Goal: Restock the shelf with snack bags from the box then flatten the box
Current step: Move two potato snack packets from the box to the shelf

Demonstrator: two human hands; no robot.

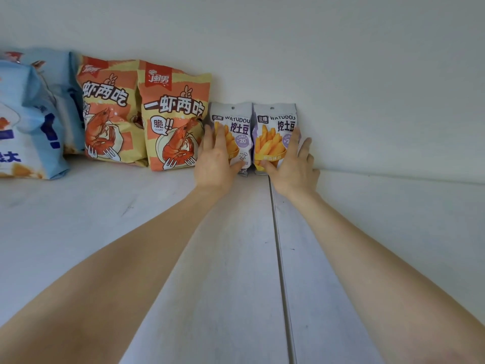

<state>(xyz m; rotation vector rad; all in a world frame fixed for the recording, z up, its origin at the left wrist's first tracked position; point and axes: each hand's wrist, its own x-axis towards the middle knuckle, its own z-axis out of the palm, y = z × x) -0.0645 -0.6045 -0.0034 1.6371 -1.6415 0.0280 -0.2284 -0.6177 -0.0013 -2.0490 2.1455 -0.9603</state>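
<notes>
Two small grey-purple foil pouches of potato sticks stand upright, side by side, against the back wall of the white wooden shelf (pixel 236 258) at the frame's centre. The left hand (pixel 215 156) lies on the left pouch (pixel 233 122) and the right hand (pixel 294 164) on the right pouch (pixel 273 127). Fingers are nearly straight, seemingly pressing rather than gripping. Each pouch is directly ahead of its hand, long axis vertical.
</notes>
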